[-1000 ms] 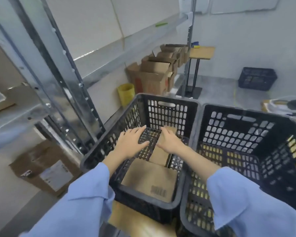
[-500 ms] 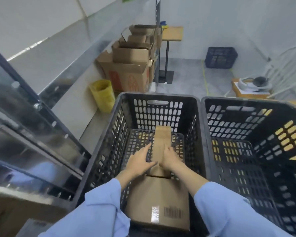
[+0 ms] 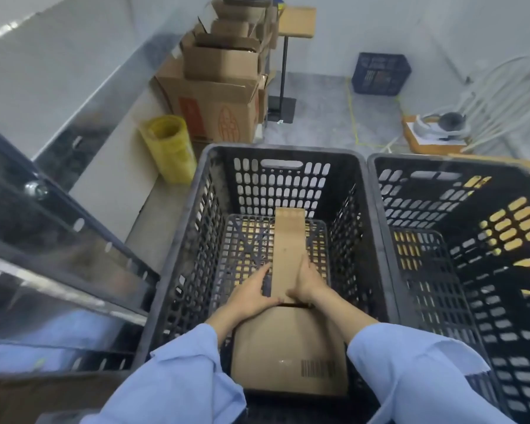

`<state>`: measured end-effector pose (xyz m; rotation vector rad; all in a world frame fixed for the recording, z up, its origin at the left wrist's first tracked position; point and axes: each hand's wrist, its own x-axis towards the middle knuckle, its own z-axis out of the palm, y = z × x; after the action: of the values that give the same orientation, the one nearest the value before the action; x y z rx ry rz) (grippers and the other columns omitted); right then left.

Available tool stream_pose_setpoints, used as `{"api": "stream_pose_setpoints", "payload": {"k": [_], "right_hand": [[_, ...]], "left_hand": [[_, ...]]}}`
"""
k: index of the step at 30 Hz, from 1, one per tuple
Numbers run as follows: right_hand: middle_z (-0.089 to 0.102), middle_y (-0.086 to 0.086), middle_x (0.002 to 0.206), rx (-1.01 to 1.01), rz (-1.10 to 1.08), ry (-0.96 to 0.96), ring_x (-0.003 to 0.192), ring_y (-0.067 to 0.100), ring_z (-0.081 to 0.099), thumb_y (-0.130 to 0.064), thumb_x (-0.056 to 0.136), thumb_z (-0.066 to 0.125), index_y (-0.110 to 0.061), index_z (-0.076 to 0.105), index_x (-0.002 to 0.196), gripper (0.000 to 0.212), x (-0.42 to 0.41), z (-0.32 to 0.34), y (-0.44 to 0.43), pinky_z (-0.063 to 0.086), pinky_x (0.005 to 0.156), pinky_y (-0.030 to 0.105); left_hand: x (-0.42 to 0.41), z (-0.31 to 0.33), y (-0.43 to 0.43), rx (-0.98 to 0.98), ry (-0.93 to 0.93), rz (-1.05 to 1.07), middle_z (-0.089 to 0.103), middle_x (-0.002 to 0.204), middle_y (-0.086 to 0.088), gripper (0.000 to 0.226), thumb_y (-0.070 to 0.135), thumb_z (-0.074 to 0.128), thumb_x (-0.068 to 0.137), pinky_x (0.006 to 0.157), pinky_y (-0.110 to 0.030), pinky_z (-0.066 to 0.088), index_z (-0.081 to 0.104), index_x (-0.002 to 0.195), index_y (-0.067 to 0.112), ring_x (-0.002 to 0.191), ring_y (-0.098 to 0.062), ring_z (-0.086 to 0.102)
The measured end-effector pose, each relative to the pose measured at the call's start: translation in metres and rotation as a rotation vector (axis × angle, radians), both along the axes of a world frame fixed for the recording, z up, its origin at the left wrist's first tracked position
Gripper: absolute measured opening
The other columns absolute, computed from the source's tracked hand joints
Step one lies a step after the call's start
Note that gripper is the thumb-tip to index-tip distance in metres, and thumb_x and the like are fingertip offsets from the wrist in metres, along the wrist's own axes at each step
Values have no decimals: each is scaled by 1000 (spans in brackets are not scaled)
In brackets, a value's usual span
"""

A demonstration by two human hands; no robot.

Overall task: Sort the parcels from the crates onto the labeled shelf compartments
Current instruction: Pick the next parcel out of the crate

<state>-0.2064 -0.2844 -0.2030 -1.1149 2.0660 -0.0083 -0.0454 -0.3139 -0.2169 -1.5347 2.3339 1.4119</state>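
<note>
Narrow parcel [image 3: 288,240] in left hand [image 3: 251,293], right hand [image 3: 308,284], beside barcoded parcel [image 3: 285,341].

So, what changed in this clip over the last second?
Both hands came down into the left crate. A second ago they hovered open over it; now the left hand and right hand grip the near end of the narrow parcel from either side. It hasn't visibly lifted. The wide barcoded parcel and the right crate stayed put.

Crates [image 3: 283,154]: black perforated plastic, matt. Parcels [image 3: 288,252]: brown matt cardboard, smooth. Shelf frame [image 3: 74,228]: glossy metal. Sleeves [image 3: 416,371]: pale blue cloth. Roll [image 3: 169,148]: yellow plastic
</note>
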Motion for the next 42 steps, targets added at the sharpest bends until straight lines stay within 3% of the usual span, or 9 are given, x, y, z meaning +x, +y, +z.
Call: {"api": "stream_pose_setpoints", "payload": {"k": [5, 11, 15, 19, 23, 31, 34, 38, 42], "right_hand": [[18, 12, 162, -13, -86, -55, 141, 34, 36, -26, 79, 82, -10, -23, 152, 129, 0, -6, -2, 35, 112, 44], [36, 13, 153, -81, -116, -90, 133, 33, 44, -27, 76, 84, -13, -1, 156, 118, 4, -5, -8, 41, 108, 44], [46, 9, 141, -164, -80, -118, 123, 30, 52, -36, 66, 88, -16, 8, 153, 120, 2, 4, -18, 47, 101, 42], [56, 4, 128, -266, -30, -170, 118, 25, 57, -31, 63, 90, -20, 24, 143, 105, 1, 45, -20, 50, 98, 46], [52, 8, 136, -351, 70, -240, 120, 28, 54, -16, 72, 86, -16, 21, 150, 102, 2, 98, -4, 49, 100, 46], [50, 0, 143, -582, 134, -431, 130, 16, 45, -21, 70, 87, -25, 26, 151, 102, 7, 154, 29, 40, 105, 38], [46, -2, 147, -684, 193, -456, 128, 8, 41, -24, 66, 90, -24, 26, 153, 108, 10, 167, 35, 35, 106, 32], [37, -2, 154, -804, 285, -426, 138, 13, 36, -31, 63, 91, -22, 19, 156, 117, 12, 182, 42, 32, 113, 37], [35, -17, 149, -891, 359, -539, 133, 1, 33, -22, 67, 90, -29, 17, 155, 114, 3, 199, 51, 35, 110, 30]], "left_hand": [[-9, 0, 2, 103, 155, 115, 44, 149, 1, 98, 36, 83, 73, 110, -33, 37, 26, 152, 24, 133, -18, 45], [-11, 4, -3, 124, 230, 187, 49, 136, 7, 92, 19, 84, 75, 78, -8, 39, 31, 150, 17, 105, -7, 53], [-10, 17, -12, 132, 288, 274, 49, 140, 1, 104, 18, 90, 67, 91, -23, 48, 29, 151, 14, 105, -13, 61], [-4, 40, -24, 33, 292, 272, 45, 144, 3, 105, 33, 94, 60, 101, -26, 40, 38, 148, 18, 123, -14, 51], [7, 70, -24, -21, 329, 251, 43, 142, 3, 100, 29, 93, 62, 100, -25, 38, 40, 146, 20, 127, -14, 46], [34, 131, -4, -105, 352, 261, 40, 146, 7, 114, 41, 95, 53, 112, -40, 36, 32, 148, 29, 130, -14, 42], [37, 151, 9, -113, 416, 304, 43, 142, 5, 114, 24, 95, 58, 109, -36, 37, 28, 150, 29, 130, -14, 43], [39, 173, 30, -170, 484, 351, 44, 141, 10, 116, 30, 94, 57, 108, -37, 40, 25, 150, 35, 129, -9, 44], [37, 199, 53, -319, 480, 386, 41, 144, 12, 108, 20, 92, 65, 107, -32, 39, 25, 149, 33, 131, -6, 40]]}}
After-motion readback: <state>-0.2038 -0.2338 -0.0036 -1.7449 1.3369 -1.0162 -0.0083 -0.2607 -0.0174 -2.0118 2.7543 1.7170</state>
